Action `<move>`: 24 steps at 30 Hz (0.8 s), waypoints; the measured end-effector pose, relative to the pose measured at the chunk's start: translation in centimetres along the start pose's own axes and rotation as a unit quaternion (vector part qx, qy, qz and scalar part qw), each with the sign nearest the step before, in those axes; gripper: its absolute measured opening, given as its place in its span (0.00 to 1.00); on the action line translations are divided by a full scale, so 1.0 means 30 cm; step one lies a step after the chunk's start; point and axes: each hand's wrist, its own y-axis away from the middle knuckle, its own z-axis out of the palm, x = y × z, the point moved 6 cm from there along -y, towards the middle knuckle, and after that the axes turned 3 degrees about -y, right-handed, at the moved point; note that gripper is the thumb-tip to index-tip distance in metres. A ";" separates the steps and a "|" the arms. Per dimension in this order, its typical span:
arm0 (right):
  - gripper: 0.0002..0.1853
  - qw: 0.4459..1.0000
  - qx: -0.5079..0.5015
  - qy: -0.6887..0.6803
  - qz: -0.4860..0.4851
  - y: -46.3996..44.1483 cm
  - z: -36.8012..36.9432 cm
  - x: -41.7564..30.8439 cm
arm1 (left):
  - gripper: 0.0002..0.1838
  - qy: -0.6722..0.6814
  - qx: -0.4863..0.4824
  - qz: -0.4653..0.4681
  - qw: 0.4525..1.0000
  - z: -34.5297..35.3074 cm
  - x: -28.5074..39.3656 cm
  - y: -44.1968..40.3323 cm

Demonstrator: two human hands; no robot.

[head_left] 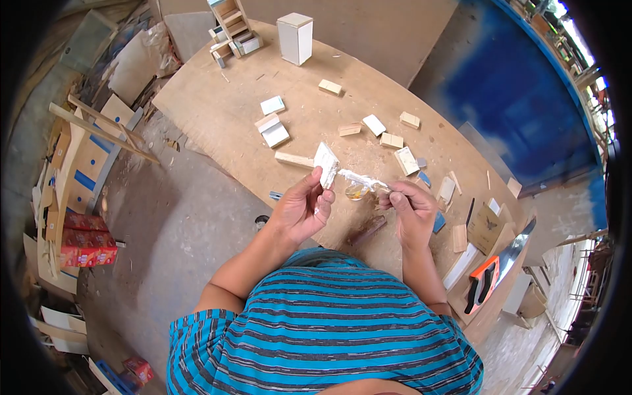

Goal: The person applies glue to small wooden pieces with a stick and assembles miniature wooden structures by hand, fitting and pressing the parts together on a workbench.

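Observation:
My left hand (301, 209) pinches a small white-faced wooden block (325, 160), tilted upward between thumb and fingers. White paste marks the block's edge and a fingertip. In my right hand (415, 209) is a thin stick (363, 180) thickly coated in white paste, its far end close to the block; whether they touch I cannot tell. Just beneath the stick, a small clear container (355, 192) with something yellow shows partly. Behind the block a wooden strip (293, 159) lies on the wooden table (217, 112).
Several small blocks, including a pale one (392, 141), lie scattered across the table. A white box (295, 39) and a small wooden stair model (234, 26) stand at the far end. An orange-handled handsaw (486, 280) rests at the right edge. Red cartons (87, 240) sit at left.

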 end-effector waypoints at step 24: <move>0.10 0.987 0.086 -0.038 0.131 0.010 -0.098 0.103 | 0.13 -0.025 -0.011 0.013 1.000 0.004 0.003 0.017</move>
